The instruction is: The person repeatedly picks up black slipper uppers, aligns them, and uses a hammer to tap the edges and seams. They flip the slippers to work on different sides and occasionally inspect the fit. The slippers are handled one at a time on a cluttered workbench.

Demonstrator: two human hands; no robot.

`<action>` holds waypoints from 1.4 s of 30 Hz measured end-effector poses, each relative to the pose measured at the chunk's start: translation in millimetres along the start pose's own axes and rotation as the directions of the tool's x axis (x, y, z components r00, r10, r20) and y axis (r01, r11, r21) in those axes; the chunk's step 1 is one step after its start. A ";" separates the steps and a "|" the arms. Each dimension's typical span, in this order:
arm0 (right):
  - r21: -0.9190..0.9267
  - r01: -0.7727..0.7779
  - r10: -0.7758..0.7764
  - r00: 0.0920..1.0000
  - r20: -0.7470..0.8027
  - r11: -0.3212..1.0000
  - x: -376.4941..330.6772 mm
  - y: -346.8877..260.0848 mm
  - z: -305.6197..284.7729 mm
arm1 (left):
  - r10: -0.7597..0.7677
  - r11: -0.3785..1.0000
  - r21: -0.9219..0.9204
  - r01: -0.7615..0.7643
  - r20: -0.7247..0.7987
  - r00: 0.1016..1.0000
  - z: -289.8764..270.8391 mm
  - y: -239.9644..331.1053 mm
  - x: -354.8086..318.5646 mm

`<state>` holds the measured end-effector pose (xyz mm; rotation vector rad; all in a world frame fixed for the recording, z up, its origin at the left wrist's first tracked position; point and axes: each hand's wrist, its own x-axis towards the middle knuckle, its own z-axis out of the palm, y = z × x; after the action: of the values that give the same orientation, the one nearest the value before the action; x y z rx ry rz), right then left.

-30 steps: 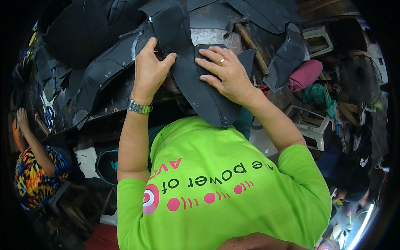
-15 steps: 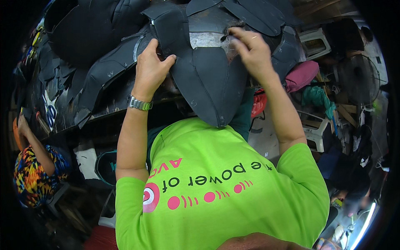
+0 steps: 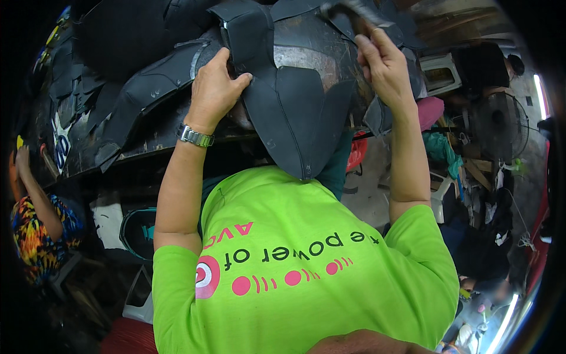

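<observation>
Lime-green short-sleeved T-shirt (image 3: 306,307) with 3 pink dots (image 3: 293,278), silver wristwatch (image 3: 196,136)

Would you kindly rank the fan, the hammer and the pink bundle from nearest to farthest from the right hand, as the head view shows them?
From the right hand:
1. Hammer: in its grip, head blurred at the top.
2. Pink bundle: just right of the wrist.
3. Fan: farther right, beyond the bundle.

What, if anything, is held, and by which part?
The right hand holds a hammer by its handle. The left hand touches the black material; any grip is unclear.
</observation>
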<state>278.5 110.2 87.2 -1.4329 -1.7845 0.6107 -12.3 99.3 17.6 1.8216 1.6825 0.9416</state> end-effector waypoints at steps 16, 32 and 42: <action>-0.127 0.001 0.040 0.949 0.314 0.992 -46.6 -41.8 30.6 | -0.003 0.998 0.059 0.003 -0.007 1.000 -0.4 -0.5 0.1; -0.216 0.040 0.031 0.949 0.315 0.976 -80.0 -45.6 35.6 | 0.040 0.995 0.087 -0.041 0.012 0.999 0.9 -9.2 2.4; -0.249 0.024 0.073 0.925 0.372 0.968 -70.4 -57.9 43.6 | 0.065 0.996 0.058 -0.067 0.033 0.997 -3.5 -8.9 6.3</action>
<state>215.2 31.4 86.5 -1.5873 -2.2143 0.7368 -20.8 106.3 14.3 1.9308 1.6571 0.8950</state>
